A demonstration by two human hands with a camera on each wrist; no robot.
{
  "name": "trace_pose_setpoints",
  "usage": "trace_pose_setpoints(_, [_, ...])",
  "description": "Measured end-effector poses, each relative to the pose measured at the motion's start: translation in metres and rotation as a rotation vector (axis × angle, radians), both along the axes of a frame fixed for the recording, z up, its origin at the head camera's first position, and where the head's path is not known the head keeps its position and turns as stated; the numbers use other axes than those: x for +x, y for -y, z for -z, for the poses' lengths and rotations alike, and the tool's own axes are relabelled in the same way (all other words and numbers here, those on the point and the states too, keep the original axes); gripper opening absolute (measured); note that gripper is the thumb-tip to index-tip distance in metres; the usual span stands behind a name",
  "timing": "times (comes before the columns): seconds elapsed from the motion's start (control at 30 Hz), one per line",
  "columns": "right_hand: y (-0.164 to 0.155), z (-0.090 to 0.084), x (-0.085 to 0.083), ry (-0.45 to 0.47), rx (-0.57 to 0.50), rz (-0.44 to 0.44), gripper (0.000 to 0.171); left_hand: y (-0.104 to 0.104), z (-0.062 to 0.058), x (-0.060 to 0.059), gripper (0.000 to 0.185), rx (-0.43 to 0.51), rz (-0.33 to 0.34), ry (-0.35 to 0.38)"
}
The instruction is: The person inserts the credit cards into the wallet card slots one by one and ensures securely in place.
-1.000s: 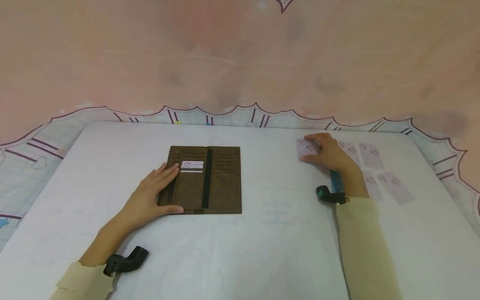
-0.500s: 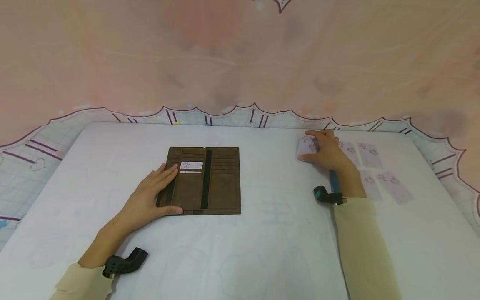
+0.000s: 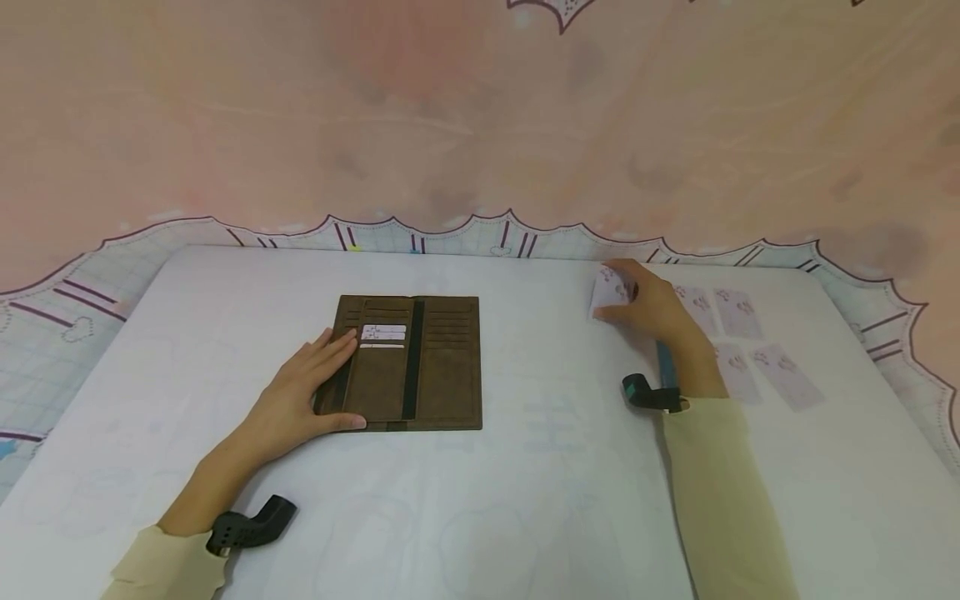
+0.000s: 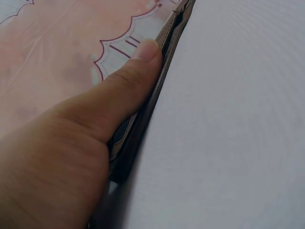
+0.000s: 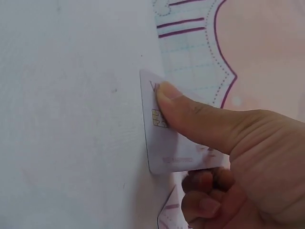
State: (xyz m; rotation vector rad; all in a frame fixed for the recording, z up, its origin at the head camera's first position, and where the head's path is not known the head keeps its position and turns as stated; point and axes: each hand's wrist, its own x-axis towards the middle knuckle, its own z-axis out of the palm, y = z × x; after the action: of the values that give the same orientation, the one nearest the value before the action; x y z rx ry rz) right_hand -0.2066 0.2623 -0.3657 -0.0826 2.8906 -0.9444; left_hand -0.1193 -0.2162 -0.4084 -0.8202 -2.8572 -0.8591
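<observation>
A brown bifold wallet (image 3: 452, 375) lies spread on the white table, with white cards (image 3: 383, 332) showing in its slots. My left hand (image 3: 303, 392) rests on the wallet's left side, fingers straight and thumb along the near edge. In the left wrist view the thumb (image 4: 128, 78) lies over the wallet's edge (image 4: 164, 71). To the right, my right hand (image 3: 651, 304) pinches a pale pink bank card (image 3: 609, 289) between thumb and fingers. Up close in the right wrist view, the bank card (image 5: 164, 148) has a gold chip and stands tilted off the table.
Several similar cards (image 3: 738, 312) lie on the table (image 3: 540, 500) right of the right hand. A blue strip (image 3: 666, 365) shows beside the right wrist. Behind the table's far edge hangs a peach cloth (image 3: 450, 125) with a scalloped border.
The bank card, flat a second ago, has been tilted up in the right hand, which has shifted slightly left. The left hand has stayed on the wallet.
</observation>
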Motion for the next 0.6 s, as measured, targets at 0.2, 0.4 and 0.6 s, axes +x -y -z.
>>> trace_pose_setpoints(0.2, [0.003,-0.007,0.002,-0.008,0.009,-0.019,0.059,-0.001,0.000,0.000,0.102,-0.002,-0.001,0.004])
trace_pose_setpoints(0.4, [0.005,-0.014,0.004,-0.047,-0.046,0.014,0.053,-0.002,-0.002,0.000,0.101,0.001,-0.002,0.011])
trace_pose_setpoints(0.6, [0.009,-0.014,0.005,-0.114,-0.200,0.054,0.053,-0.001,-0.002,0.001,0.101,0.000,-0.001,0.007])
